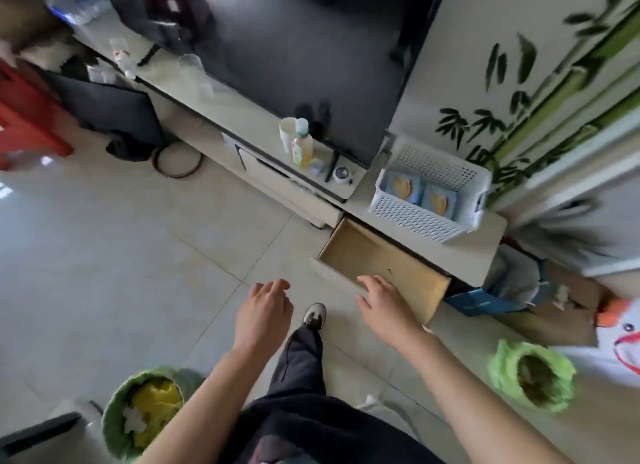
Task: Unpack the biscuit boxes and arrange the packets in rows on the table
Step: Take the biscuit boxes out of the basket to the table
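Two blue biscuit boxes (420, 195) with a yellow picture lie side by side in a white perforated basket (412, 219) on the low TV cabinet (460, 252). Below the basket a wooden drawer (377, 259) stands pulled out, and nothing shows inside it. My right hand (384, 302) rests with fingers spread on the drawer's front edge and holds nothing. My left hand (265, 307) hangs over the tiled floor, left of the drawer, fingers loosely curled and holding nothing.
A large black TV (311, 51) stands on the cabinet, with a drink bottle (302, 143) and paper cups (287, 134) in front. Green-lined bins sit at lower left (145, 411) and lower right (531, 377). A red stool (24, 117) is far left. My shoe (315, 316) is on the floor.
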Demonstrator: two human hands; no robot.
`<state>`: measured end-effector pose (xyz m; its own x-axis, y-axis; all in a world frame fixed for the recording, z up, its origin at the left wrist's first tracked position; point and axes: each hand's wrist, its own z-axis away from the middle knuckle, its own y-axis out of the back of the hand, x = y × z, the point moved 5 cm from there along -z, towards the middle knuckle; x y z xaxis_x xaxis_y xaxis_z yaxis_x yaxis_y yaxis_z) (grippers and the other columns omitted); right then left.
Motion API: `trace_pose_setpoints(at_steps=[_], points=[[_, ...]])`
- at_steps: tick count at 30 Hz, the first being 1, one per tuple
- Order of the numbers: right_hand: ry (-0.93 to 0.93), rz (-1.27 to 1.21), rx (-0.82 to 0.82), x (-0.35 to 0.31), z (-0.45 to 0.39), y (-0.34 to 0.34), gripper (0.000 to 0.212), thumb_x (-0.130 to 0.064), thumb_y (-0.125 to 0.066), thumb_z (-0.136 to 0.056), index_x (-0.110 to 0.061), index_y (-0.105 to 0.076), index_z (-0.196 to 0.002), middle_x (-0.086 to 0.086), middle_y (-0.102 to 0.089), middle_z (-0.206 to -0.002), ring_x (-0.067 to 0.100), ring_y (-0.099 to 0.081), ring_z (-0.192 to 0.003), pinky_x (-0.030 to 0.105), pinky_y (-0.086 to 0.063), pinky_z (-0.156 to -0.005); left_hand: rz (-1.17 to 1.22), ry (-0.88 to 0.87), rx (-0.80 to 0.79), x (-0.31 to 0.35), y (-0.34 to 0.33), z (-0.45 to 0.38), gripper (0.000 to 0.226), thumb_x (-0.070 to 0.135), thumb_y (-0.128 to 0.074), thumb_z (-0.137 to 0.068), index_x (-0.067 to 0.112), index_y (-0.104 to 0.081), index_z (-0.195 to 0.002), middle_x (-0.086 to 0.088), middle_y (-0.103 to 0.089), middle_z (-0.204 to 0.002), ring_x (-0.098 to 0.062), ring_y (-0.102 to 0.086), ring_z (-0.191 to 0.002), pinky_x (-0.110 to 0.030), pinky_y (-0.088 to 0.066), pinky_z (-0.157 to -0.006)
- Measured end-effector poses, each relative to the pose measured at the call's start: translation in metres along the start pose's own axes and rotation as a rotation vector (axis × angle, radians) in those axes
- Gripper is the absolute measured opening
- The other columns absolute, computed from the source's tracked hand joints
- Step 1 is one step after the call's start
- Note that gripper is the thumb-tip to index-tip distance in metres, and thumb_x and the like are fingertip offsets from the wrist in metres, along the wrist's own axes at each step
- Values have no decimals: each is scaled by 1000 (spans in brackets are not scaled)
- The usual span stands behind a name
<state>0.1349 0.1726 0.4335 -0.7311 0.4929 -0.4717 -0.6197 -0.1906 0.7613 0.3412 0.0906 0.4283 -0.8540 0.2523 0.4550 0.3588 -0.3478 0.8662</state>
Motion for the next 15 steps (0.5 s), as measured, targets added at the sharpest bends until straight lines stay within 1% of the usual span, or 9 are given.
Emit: trace_pose_setpoints(at_steps=[3, 5, 9, 12, 15], points=[[-92, -60, 55, 20, -9, 20, 39, -19, -47, -98, -10, -48, -136, 8, -52, -133, 25, -48, -124, 32, -39, -102, -11, -80, -65, 24, -8, -38, 26, 17, -49, -95, 18, -60, -118, 1, -67, -115, -20, -51, -115, -35, -53, -76], [-155, -91, 68, 32, -16, 31, 40, -21, -47, -99, -10, -46, -138, 8, -52, -133, 23, -49, -123, 32, -39, -102, -14, -121, -106, 38, -14, -63, 25, 17, -49, -95, 19, -60, -117, 0, -67, -113, -21, -52, -112, -34, -52, -76], [-269, -153, 81, 57, -32, 45, 42, -23, -48, -99, -10, -45, -139, 7, -52, -134, 22, -54, -118, 33, -43, -101, -26, -230, -210, 73, -29, -110, 26, 15, -48, -93, 16, -60, -116, -2, -67, -110, -22, -51, -111, -36, -49, -80], [-356, -202, 100, 77, -41, 51, 43, -23, -47, -100, -10, -44, -141, 7, -51, -136, 22, -53, -121, 32, -44, -102, -58, -296, -273, 99, -45, -140, 24, 16, -47, -93, 16, -60, -113, -1, -67, -110, -22, -51, -108, -37, -49, -77], [-427, -249, 129, 100, -50, 52, 43, -24, -47, -100, -11, -44, -141, 6, -52, -136, 20, -53, -121, 29, -45, -100, -76, -336, -339, 119, -69, -165, 26, 16, -47, -91, 17, -60, -114, -1, -68, -109, -23, -53, -107, -38, -50, -78]])
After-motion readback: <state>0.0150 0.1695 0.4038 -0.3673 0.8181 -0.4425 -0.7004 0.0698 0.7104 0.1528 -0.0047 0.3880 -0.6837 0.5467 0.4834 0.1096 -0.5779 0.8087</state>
